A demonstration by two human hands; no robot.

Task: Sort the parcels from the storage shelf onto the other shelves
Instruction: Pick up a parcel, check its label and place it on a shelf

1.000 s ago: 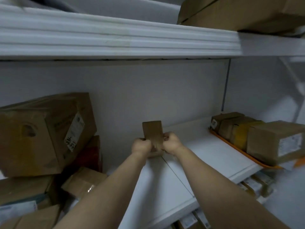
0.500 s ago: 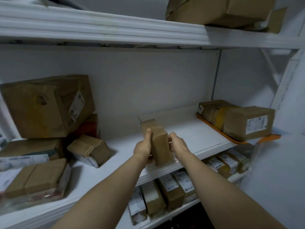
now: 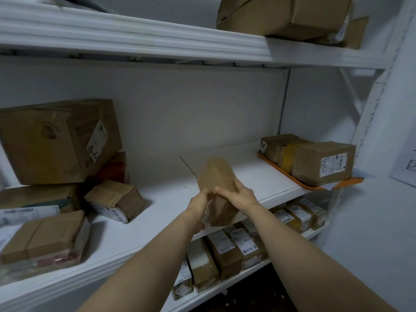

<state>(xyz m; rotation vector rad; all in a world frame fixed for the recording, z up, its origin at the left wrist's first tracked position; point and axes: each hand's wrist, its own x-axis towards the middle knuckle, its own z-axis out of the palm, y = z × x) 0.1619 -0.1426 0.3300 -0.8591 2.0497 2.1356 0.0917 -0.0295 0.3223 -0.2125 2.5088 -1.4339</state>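
Note:
I hold a small brown cardboard parcel (image 3: 217, 179) in both hands, tilted, above the front edge of the middle white shelf (image 3: 171, 199). My left hand (image 3: 199, 204) grips its lower left side. My right hand (image 3: 240, 194) lies across its front and right side. The parcel's lower end hangs past the shelf edge, over the shelf below.
A big box (image 3: 56, 140) tops a pile of parcels at the left, with a small taped box (image 3: 117, 200) beside it. An orange tray (image 3: 315, 186) with boxes sits at the right. The lower shelf (image 3: 225, 287) holds a row of labelled parcels. A large box (image 3: 286, 15) rests on the top shelf.
The parcel has come back from the shelf's rear toward its front edge and tipped over. My right hand has shifted onto its front. The view has drawn back, showing the lower shelf.

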